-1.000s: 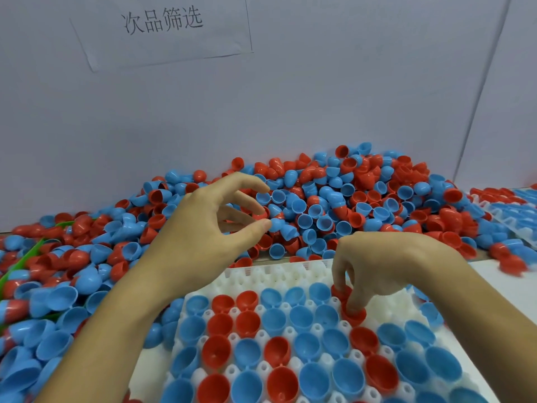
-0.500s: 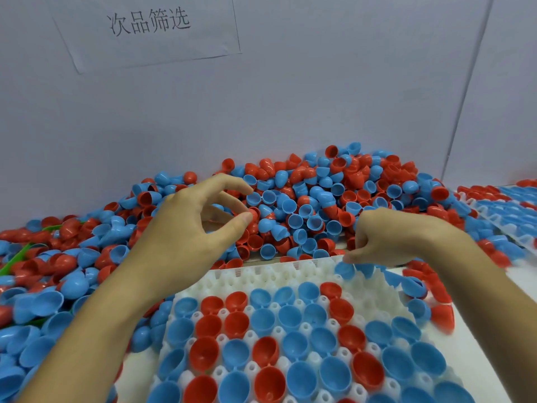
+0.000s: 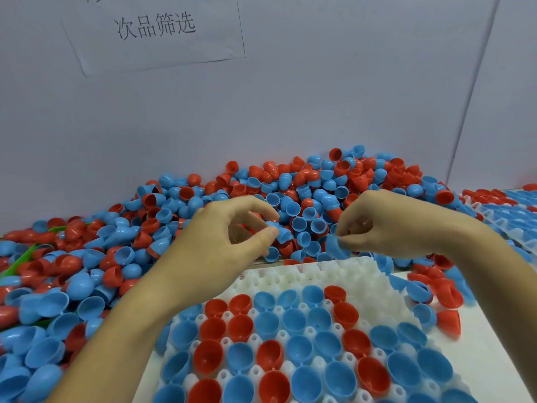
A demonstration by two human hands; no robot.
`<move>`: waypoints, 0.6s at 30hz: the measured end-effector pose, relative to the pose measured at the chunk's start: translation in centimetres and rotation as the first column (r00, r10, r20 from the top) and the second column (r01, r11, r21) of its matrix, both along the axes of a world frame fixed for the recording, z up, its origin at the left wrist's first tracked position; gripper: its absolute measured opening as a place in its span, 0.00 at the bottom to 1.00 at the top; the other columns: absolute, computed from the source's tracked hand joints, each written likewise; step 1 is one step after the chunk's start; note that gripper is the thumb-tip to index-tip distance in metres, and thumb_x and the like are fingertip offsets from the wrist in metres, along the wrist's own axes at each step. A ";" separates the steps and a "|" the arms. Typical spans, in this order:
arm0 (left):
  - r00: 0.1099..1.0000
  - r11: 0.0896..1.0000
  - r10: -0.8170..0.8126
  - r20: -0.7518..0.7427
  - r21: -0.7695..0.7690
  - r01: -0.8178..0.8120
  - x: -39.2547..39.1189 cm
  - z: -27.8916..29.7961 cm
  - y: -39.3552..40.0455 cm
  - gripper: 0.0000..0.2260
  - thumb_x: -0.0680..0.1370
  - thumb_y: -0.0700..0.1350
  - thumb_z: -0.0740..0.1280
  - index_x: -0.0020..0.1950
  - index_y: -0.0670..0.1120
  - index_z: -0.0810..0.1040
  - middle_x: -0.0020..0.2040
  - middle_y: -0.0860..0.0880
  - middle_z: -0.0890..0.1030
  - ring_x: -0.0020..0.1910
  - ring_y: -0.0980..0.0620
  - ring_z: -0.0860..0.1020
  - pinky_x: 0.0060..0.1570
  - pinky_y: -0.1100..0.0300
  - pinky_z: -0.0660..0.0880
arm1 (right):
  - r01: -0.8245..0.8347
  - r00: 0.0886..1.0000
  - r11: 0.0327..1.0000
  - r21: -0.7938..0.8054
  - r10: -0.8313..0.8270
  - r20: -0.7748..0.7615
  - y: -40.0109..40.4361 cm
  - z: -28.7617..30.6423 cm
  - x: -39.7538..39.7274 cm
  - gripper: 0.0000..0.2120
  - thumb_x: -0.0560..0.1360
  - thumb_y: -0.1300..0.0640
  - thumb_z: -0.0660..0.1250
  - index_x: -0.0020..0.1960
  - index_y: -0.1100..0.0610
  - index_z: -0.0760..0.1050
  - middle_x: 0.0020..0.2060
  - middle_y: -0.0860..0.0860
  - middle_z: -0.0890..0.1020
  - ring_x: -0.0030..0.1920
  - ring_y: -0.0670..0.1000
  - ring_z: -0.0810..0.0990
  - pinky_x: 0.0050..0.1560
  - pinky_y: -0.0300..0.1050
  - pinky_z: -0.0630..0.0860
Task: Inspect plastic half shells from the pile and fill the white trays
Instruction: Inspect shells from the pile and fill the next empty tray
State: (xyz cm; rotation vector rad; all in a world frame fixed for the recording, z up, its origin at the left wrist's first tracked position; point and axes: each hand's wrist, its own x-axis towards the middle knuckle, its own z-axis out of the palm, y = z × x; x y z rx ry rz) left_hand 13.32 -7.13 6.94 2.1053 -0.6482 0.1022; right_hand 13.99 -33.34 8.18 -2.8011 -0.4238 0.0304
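Note:
A big pile of red and blue plastic half shells (image 3: 305, 187) lies against the grey wall. In front of it a white tray (image 3: 343, 271) holds several rows of red and blue shells, cups up; its far rows are bare. My left hand (image 3: 229, 237) hovers at the pile's near edge, thumb and fingers pinching a blue shell (image 3: 280, 232). My right hand (image 3: 377, 225) is just above the tray's far edge, fingers closed on another blue shell (image 3: 335, 247).
A paper sign (image 3: 154, 27) with printed characters hangs on the wall. Loose shells spread left of the tray and along its right side (image 3: 436, 303). Another filled tray (image 3: 511, 207) sits at the far right. A green strip (image 3: 17, 263) pokes from the pile at left.
My right hand left the tray after setting down a red shell, reached the pile's edge and now grips a blue shell. My left hand stayed at the pile, pinching a blue shell.

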 end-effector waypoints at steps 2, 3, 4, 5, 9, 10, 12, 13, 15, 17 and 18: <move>0.988 0.998 -0.059 -0.142 -0.038 0.054 -0.2 0.0 -0.4 0.12 0.75 0.55 0.70 0.58 0.57 0.78 0.48 0.60 0.85 0.44 0.58 0.85 0.49 0.65 0.81 | -0.126 0.991 0.981 0.151 0.131 -0.029 0.9 0.7 -0.7 0.05 0.77 0.51 0.69 0.47 0.41 0.83 0.37 0.39 0.85 0.37 0.41 0.83 0.42 0.37 0.81; 0.973 0.995 -0.089 -0.214 -0.067 0.077 -0.2 -0.1 -0.5 0.17 0.73 0.57 0.69 0.61 0.57 0.77 0.48 0.61 0.85 0.44 0.57 0.85 0.49 0.65 0.81 | -0.170 0.982 0.966 0.195 0.183 -0.049 1.4 0.9 -1.0 0.07 0.77 0.52 0.70 0.48 0.40 0.82 0.37 0.41 0.85 0.36 0.42 0.84 0.43 0.37 0.81; 0.956 0.991 -0.116 -0.270 -0.094 0.094 -0.3 -0.1 -0.6 0.20 0.72 0.58 0.68 0.63 0.56 0.76 0.49 0.61 0.85 0.45 0.56 0.86 0.48 0.65 0.81 | -0.199 0.975 0.955 0.220 0.216 -0.058 1.7 1.0 -1.2 0.09 0.77 0.54 0.71 0.49 0.40 0.82 0.36 0.42 0.85 0.37 0.42 0.84 0.44 0.40 0.82; 0.942 0.988 -0.137 -0.305 -0.112 0.108 -0.3 -0.1 -0.6 0.21 0.72 0.57 0.69 0.64 0.56 0.75 0.51 0.60 0.85 0.46 0.55 0.86 0.48 0.65 0.81 | -0.215 0.971 0.948 0.234 0.233 -0.051 2.0 1.1 -1.4 0.10 0.77 0.56 0.71 0.49 0.40 0.82 0.36 0.43 0.85 0.37 0.43 0.84 0.45 0.42 0.83; 0.917 0.983 -0.173 -0.360 -0.115 0.141 -0.4 -0.1 -0.5 0.16 0.75 0.48 0.73 0.63 0.52 0.80 0.52 0.55 0.85 0.48 0.53 0.86 0.49 0.64 0.81 | -0.238 0.971 0.939 0.250 0.237 0.034 2.8 1.2 -1.7 0.13 0.76 0.60 0.71 0.48 0.40 0.83 0.35 0.45 0.84 0.36 0.45 0.83 0.43 0.48 0.83; 0.918 0.984 -0.170 -0.358 -0.104 0.142 -0.5 -0.1 -0.6 0.15 0.75 0.46 0.74 0.61 0.51 0.80 0.51 0.54 0.86 0.48 0.52 0.86 0.49 0.64 0.81 | -0.244 0.970 0.937 0.251 0.237 0.055 2.9 1.2 -1.7 0.14 0.76 0.60 0.71 0.48 0.40 0.83 0.35 0.45 0.84 0.36 0.45 0.83 0.42 0.47 0.83; 0.930 0.988 -0.149 -0.336 -0.093 0.124 -0.4 -0.2 -0.6 0.13 0.74 0.43 0.76 0.57 0.50 0.82 0.49 0.54 0.86 0.47 0.53 0.86 0.49 0.64 0.81 | -0.256 0.966 0.931 0.259 0.237 0.104 3.1 1.2 -1.7 0.14 0.77 0.61 0.70 0.48 0.40 0.84 0.34 0.44 0.83 0.33 0.44 0.81 0.39 0.41 0.80; 0.937 0.989 -0.135 -0.322 -0.100 0.108 -0.4 -0.2 -0.6 0.12 0.74 0.42 0.76 0.55 0.50 0.82 0.49 0.55 0.86 0.46 0.54 0.86 0.49 0.65 0.81 | -0.258 0.965 0.928 0.268 0.233 0.121 3.1 1.2 -1.7 0.15 0.77 0.61 0.69 0.48 0.41 0.84 0.33 0.44 0.82 0.32 0.44 0.79 0.38 0.40 0.79; 0.947 0.989 -0.119 -0.298 -0.125 0.085 -0.4 -0.2 -0.6 0.11 0.73 0.42 0.77 0.52 0.52 0.82 0.49 0.57 0.86 0.46 0.56 0.86 0.48 0.68 0.80 | -0.256 0.964 0.927 0.274 0.225 0.141 3.2 1.3 -1.7 0.14 0.77 0.62 0.69 0.49 0.41 0.83 0.33 0.44 0.81 0.31 0.44 0.78 0.38 0.38 0.78; 0.950 0.983 -0.127 -0.286 -0.163 0.083 -0.4 -0.2 -0.6 0.11 0.72 0.41 0.78 0.51 0.51 0.81 0.49 0.57 0.86 0.46 0.56 0.86 0.46 0.70 0.78 | -0.249 0.964 0.929 0.275 0.211 0.160 3.2 1.3 -1.7 0.14 0.77 0.61 0.70 0.52 0.41 0.80 0.33 0.43 0.81 0.32 0.43 0.79 0.38 0.33 0.76; 0.951 0.980 -0.133 -0.280 -0.179 0.084 -0.4 -0.2 -0.7 0.11 0.72 0.40 0.78 0.51 0.49 0.81 0.48 0.56 0.86 0.46 0.56 0.86 0.45 0.70 0.78 | -0.236 0.966 0.933 0.273 0.195 0.169 3.1 1.2 -1.7 0.13 0.77 0.60 0.70 0.53 0.41 0.78 0.33 0.42 0.81 0.33 0.41 0.80 0.38 0.30 0.75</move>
